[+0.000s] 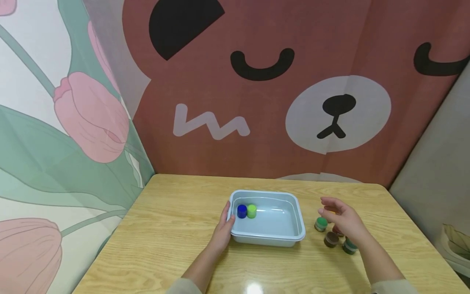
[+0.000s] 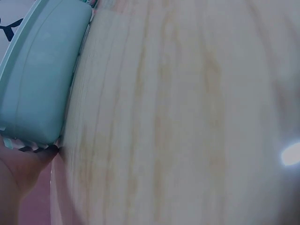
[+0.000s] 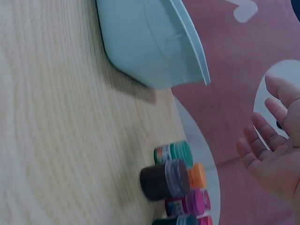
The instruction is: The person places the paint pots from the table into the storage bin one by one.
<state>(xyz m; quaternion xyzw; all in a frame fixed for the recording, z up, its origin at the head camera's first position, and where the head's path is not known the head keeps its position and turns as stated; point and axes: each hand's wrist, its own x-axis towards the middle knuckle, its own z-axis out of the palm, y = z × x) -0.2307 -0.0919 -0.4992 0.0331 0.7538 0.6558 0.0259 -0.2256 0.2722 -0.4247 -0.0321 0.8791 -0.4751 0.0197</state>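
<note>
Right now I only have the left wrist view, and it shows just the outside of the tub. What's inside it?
Observer: A blue jar and a lime-green jar, side by side at the left end of the tub.
Operator: Is the right hand holding anything?
Observer: No, the right hand is empty, fingers spread.
Operator: Which loose jar is nearest the tub?
Observer: The green-lidded jar, just off the tub's right side.

Blue-green plastic tub (image 2: pixel 44 70) upper L, on wood-grain tbl (image 2: pixel 178 112); L hand (image 2: pixel 21 173) lower L, touching tub's lower end. Bright glare spot (image 2: pixel 292 154) nr R edge, pink backdrop (image 2: pixel 36 201) btm L.
</note>
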